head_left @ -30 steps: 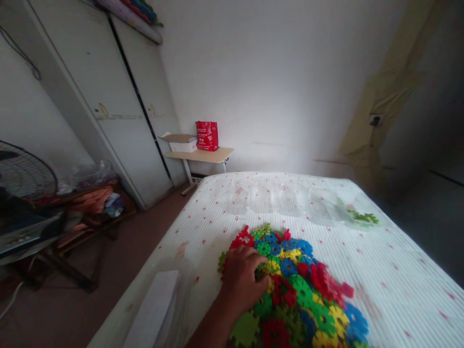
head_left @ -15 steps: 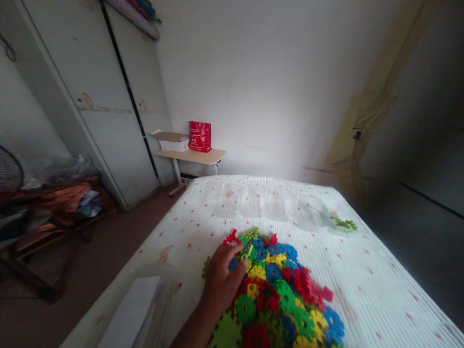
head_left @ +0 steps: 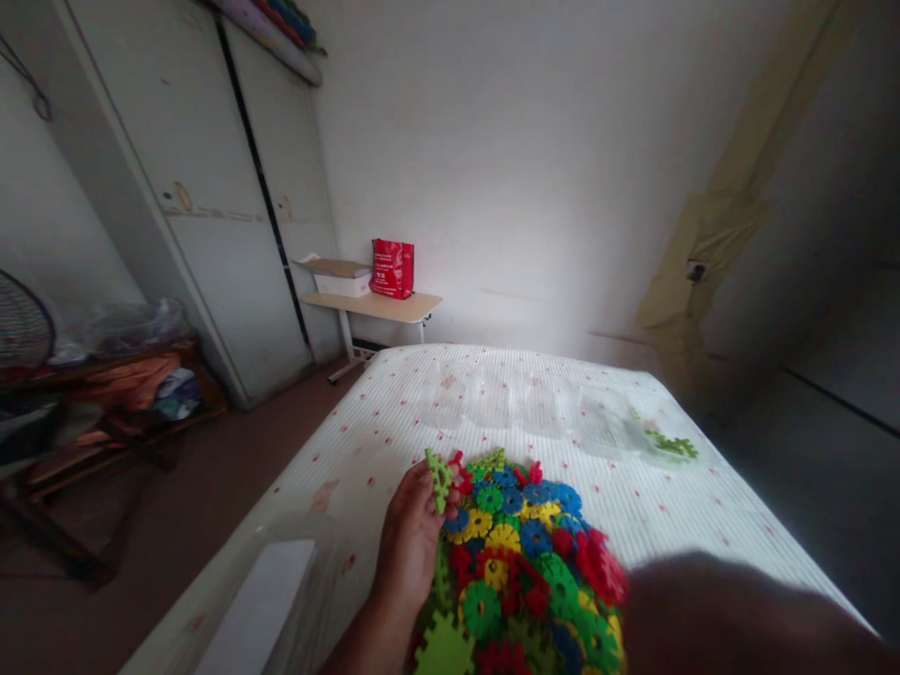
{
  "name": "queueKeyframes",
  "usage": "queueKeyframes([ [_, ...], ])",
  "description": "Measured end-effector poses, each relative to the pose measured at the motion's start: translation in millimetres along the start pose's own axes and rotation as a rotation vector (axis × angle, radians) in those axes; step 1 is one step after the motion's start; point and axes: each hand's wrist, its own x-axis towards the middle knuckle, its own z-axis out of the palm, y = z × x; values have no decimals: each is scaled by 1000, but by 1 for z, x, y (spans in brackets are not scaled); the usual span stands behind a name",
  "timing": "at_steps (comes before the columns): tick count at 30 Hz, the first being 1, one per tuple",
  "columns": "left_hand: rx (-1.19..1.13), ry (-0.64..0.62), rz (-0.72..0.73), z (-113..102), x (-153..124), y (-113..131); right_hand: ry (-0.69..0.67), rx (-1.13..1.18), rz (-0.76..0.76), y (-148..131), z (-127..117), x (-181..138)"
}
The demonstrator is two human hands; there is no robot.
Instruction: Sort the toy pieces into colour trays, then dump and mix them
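Note:
A heap of red, blue, green and yellow gear-shaped plastic pieces (head_left: 527, 562) lies on a white dotted bed cover (head_left: 703, 516). My left hand (head_left: 412, 539) is at the heap's left edge, lifted a little, with its fingertips pinching one light green piece (head_left: 439, 473) held upright. My right arm (head_left: 738, 614) enters as a dark blur at the bottom right, over the heap's right side; its fingers cannot be made out. Beyond the heap stands a row of clear plastic cups (head_left: 520, 403), and the rightmost one holds green pieces (head_left: 671, 445).
A clear plastic box (head_left: 260, 609) sits on the bed's near left corner. Past the bed is a small table (head_left: 383, 305) with a red bag (head_left: 392, 267) and a white box (head_left: 341, 279). A white wardrobe (head_left: 232, 216), a fan (head_left: 24, 328) and a cluttered bench (head_left: 141, 384) stand left.
My left hand has risen off the heap with a green piece pinched in its fingers. My right arm has come into view at the bottom right. The camera shifted slightly.

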Motion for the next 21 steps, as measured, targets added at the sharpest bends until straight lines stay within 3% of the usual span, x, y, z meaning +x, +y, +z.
queueKeyframes([
  [4,-16,39,-10,-2,2,-2,41,-128,20,-1,-3,92],
  [8,15,24,-7,-4,2,-4,-161,-530,166,38,29,139],
  [14,72,53,-23,-6,2,-8,-197,-683,282,67,60,146],
  [21,169,140,-64,-6,4,-9,-82,-629,252,52,42,141],
])
